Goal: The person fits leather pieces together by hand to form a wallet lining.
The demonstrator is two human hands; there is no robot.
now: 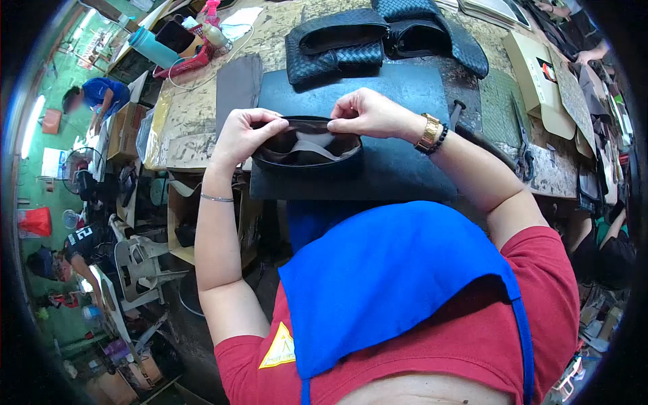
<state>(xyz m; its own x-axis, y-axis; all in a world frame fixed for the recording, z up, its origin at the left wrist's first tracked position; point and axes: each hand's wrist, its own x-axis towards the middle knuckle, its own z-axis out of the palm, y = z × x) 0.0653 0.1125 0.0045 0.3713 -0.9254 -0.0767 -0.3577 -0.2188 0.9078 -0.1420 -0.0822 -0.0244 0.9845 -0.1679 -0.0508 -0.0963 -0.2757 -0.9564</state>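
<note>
A black pouch (307,170) faces me with its mouth spread wide, showing a greyish lining and a pale strip inside. My left hand (248,136) pinches the far rim at the left, thumb against the edge. At the right end of that same rim, my right hand (368,116) grips between thumb and curled fingers. The pouch is at the near left part of a dark board (412,169); its underside is hidden. Beyond the hands lie a black woven pouch (317,64) and another woven piece (466,50), both with openings showing.
A hammer (457,111) and large scissors (524,145) lie to the right, near a cardboard box (533,77). Left of the board is a dark sheet (236,91). A red basket (189,66) and blue bottle (152,47) stand back left. Other people work on both sides.
</note>
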